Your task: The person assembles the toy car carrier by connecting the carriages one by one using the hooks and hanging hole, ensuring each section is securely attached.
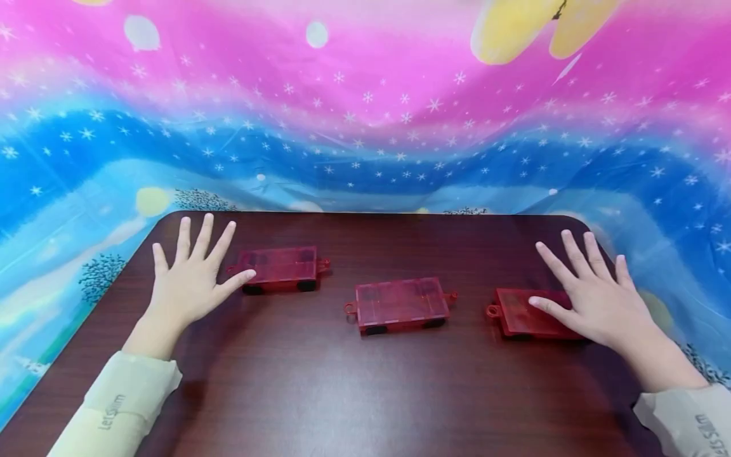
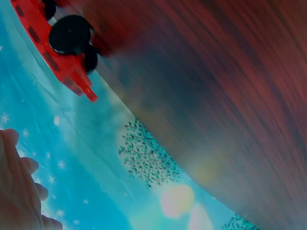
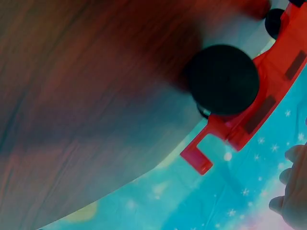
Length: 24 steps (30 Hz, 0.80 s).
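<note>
Three red see-through toy car bases with black wheels and end hitches are spread over the dark wooden table (image 1: 320, 393). My left hand (image 1: 191, 279), fingers straight and spread, hovers beside the left car base (image 1: 280, 266), its thumb overlapping that base's near corner in the head view. The middle car base (image 1: 402, 303) has no hand near it. Fingers fanned out, my right hand (image 1: 605, 304) is over the right car base (image 1: 533, 311) and hides its right end. Each wrist view shows wheels and red side of a car base (image 2: 53, 60) (image 3: 278, 72). Neither hand holds anything.
A cloth (image 1: 365, 127) printed with snowflakes in pink and blue hangs behind the table and along its sides. The table's far edge (image 1: 365, 214) has rounded corners. Pale sleeves (image 1: 117, 400) cover both forearms.
</note>
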{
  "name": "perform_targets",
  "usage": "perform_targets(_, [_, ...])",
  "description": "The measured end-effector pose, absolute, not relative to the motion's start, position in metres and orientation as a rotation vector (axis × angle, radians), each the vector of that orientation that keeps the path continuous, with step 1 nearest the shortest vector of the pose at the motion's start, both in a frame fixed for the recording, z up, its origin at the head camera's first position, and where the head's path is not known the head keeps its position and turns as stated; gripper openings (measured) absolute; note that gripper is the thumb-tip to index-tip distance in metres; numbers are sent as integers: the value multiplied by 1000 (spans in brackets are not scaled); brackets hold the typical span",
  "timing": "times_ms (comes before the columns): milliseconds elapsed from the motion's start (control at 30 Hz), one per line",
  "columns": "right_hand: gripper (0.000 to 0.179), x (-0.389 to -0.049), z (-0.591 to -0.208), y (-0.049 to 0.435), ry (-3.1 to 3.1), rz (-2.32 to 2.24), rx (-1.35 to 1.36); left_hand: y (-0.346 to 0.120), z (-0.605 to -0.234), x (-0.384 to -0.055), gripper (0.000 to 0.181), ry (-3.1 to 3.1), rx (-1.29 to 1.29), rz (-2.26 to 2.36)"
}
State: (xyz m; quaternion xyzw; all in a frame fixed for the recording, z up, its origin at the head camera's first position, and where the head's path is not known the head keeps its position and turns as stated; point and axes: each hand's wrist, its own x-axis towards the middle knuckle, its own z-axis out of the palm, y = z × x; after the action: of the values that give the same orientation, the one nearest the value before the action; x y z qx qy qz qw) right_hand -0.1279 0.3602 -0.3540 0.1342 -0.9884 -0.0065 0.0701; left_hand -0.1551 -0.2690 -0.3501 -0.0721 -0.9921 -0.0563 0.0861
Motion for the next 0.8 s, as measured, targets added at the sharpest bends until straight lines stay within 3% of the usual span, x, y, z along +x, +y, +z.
perform_targets(800, [92, -115, -368, 335, -3091, 58, 534, -192, -351, -156, 95, -2946, -541, -193])
